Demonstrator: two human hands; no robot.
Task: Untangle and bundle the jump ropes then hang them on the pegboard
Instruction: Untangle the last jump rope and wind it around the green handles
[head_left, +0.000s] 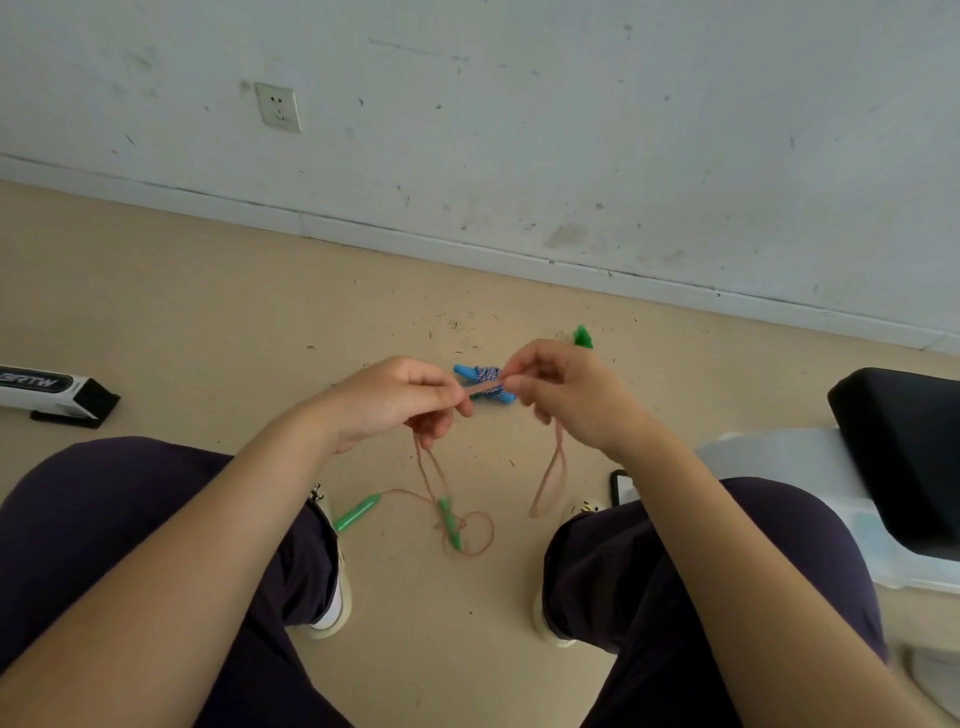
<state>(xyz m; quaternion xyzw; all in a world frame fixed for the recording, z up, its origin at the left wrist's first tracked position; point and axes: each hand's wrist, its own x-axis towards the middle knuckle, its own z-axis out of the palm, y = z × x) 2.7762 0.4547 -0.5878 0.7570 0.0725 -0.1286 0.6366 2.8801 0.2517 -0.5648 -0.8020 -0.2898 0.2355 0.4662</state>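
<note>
Pink jump rope (485, 388) pinched taut in both hands' grip, left (395, 400) and right (566, 397), above tan floor (208, 291) by scuffed wall (571, 130)

One view only, from the head, looking steeply down and forward over the knees at the floor (208, 312). Close in, the wide lens bends the wall (571, 130) beyond that floor, with the hands just below the lens.

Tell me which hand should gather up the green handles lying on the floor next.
Left, probably. The left hand hangs nearly over the green handles, and the pink rope strands drop from it to them. The right hand is farther off, pinching the rope too.
</note>
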